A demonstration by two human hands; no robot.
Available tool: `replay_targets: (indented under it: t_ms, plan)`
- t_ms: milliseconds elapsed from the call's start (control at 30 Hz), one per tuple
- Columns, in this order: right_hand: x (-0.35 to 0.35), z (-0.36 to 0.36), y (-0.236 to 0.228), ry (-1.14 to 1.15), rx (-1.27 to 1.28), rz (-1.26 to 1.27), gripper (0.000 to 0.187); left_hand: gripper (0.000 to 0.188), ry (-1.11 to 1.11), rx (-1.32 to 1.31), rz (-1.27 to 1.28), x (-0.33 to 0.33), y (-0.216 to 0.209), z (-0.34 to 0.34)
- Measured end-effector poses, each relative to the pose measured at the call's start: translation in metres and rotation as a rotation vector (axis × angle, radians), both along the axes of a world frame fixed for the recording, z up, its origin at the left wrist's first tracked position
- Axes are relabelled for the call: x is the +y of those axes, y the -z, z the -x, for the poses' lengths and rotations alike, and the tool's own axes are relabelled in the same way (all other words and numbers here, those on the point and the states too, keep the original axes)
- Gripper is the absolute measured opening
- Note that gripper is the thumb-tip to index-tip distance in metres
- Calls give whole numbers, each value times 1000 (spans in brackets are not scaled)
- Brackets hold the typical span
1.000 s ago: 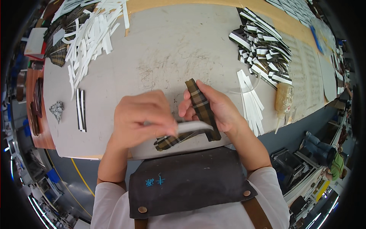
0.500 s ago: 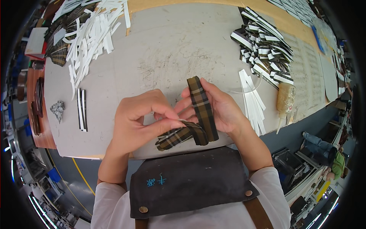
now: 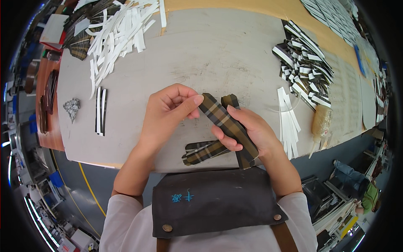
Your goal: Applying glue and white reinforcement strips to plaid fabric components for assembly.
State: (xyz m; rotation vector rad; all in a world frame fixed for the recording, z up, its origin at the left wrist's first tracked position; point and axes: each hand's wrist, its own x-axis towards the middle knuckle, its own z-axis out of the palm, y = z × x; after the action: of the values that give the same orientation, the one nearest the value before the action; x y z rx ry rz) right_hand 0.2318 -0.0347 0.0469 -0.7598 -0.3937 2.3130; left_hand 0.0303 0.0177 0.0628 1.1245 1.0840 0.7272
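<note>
A brown plaid fabric strip [image 3: 224,119] slants between my two hands above the near part of the table. The thumb and fingers of my left hand [image 3: 168,111] pinch its upper-left end. Around its lower right, my right hand [image 3: 260,130] is closed, thumb on one side and fingertips showing on the other. A second plaid strip [image 3: 229,100] crosses behind the first and also sits in my right hand; its middle is covered. Several more plaid strips [image 3: 204,152] lie near the front edge of the table, just below my hands.
White strips [image 3: 121,40] are heaped at the far left, with plaid fabric [image 3: 79,45] beside them. Two white-backed strips [image 3: 101,111] lie left. On the right are a pile of dark-and-white strips [image 3: 304,63], loose white strips [image 3: 288,124] and a glue bottle [image 3: 322,122].
My left hand has moved up and now pinches the top end of a plaid strip. The strips in my right hand now cross each other at a slant. The view has shifted slightly.
</note>
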Motion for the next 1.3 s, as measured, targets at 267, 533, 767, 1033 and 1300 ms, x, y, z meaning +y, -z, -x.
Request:
replay_targets:
  t_ms: [267,533,767,1033,1300]
  plan:
    - [-6,42,-12,91,-323,-11,21,15,-42,-154,80,-19,16,27]
    - [-9,93,-2,-15,-516,-207,12,37,-174,-178,-80,-46,27,90]
    - [-2,95,-9,-41,-564,-310,16,49,-331,373,-277,-4,-12,260]
    - [0,87,-8,-21,-560,-287,15,48,-595,778,-328,12,36,275]
    - [-2,80,-6,-16,-536,-283,14,80,-560,1181,-281,-21,42,202]
